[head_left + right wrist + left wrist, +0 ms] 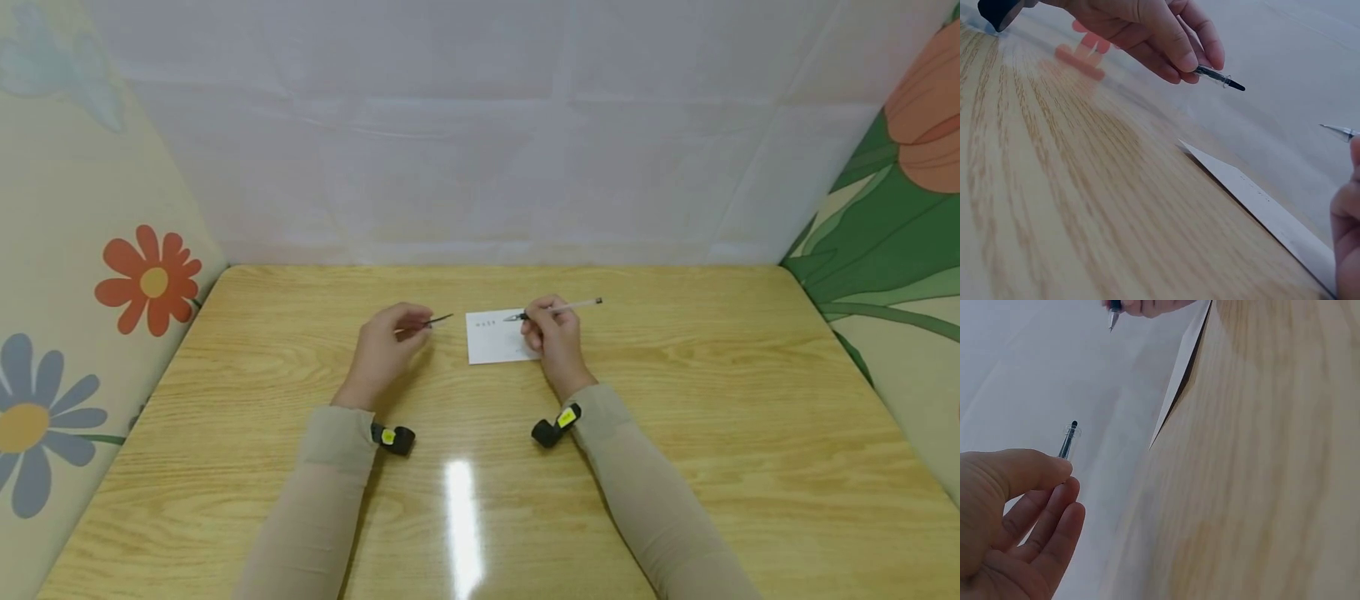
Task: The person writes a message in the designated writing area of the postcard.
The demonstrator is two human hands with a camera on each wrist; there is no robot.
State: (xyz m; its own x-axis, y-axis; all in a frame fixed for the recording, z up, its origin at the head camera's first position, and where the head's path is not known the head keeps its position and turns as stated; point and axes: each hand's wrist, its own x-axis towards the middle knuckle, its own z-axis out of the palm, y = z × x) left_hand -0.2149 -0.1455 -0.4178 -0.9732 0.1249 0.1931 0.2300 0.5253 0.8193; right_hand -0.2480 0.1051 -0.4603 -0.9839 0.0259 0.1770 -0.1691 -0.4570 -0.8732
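My left hand (386,346) pinches a small clear pen cap with a dark core (1069,440) between thumb and fingertips, raised above the table. My right hand (557,337) grips a clear-barrelled pen with a black grip (573,307), its bare metal tip pointing left toward the cap. Below the pen lies a white card (487,346) with a short line of small dark marks near its top edge. The right hand covers the card's right end. In the right wrist view, the pen tip (1337,130) and the cap (1222,78) are apart.
The wood-grain table (712,400) carries a bright light reflection near its front. A pale sheet (465,167) hangs behind it. Flower-patterned panels (153,282) stand on both sides. Each wrist wears a small black camera (397,439).
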